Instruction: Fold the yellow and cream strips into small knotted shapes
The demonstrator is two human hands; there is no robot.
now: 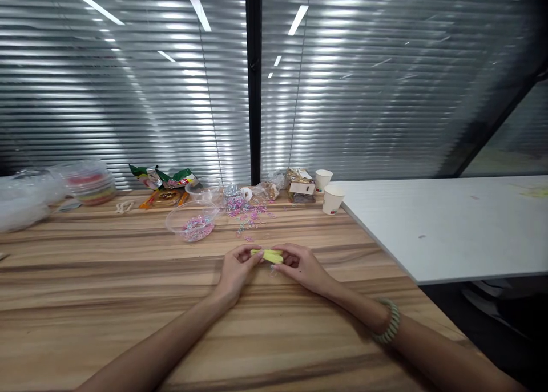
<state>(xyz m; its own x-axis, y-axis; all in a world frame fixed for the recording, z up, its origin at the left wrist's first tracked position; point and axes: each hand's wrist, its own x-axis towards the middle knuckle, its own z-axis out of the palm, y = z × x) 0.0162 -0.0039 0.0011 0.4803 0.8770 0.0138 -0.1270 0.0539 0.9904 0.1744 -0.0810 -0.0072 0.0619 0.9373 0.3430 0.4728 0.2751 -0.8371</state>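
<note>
A small pale-yellow bundle (272,256), apparently of soft folded strands, is held between both hands just above the wooden table. My left hand (237,269) pinches its left end between thumb and fingers. With fingers curled, my right hand (306,269) grips the right end, its index finger along the top edge. A tiny clear or pale piece (273,270) shows by the right thumb; what it is I cannot make out. Beyond the hands, a clear plastic bowl (173,223) contains small pink, purple and teal pieces, and a loose pile of similar pieces (246,209) lies to its right.
Two paper cups (333,200) stand at the back right, beside an open small box (301,188). Snack packets (165,178), stacked clear tubs (88,184) and plastic bags (21,203) line the back left. A white table (449,226) adjoins on the right.
</note>
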